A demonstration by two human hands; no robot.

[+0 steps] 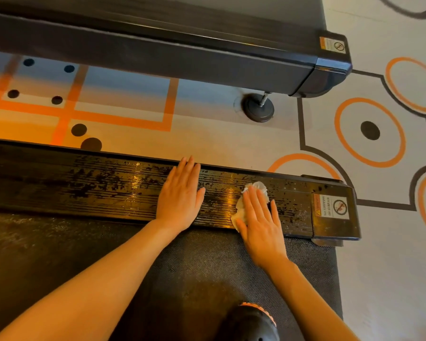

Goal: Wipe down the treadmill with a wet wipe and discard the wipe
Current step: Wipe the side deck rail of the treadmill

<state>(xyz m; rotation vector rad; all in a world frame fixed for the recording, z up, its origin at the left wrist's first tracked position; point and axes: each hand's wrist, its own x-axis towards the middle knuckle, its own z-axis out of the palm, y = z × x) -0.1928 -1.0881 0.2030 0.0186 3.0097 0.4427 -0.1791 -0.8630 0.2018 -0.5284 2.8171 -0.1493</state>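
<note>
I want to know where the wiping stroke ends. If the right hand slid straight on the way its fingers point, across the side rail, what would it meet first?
Probably nothing solid: the right hand, flat on the wet wipe, points across the side rail toward its far edge. Past that edge lies only patterned floor, lower down, though depth is unclear.

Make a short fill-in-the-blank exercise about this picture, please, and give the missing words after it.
1. The right hand presses a white ___ on the side rail.
2. The left hand lies ___ on the rail, holding nothing.
3. The warning sticker sits at the rail's ___ end.
4. The floor circles are outlined in ___.

Missing words: wipe; flat; right; orange
</note>
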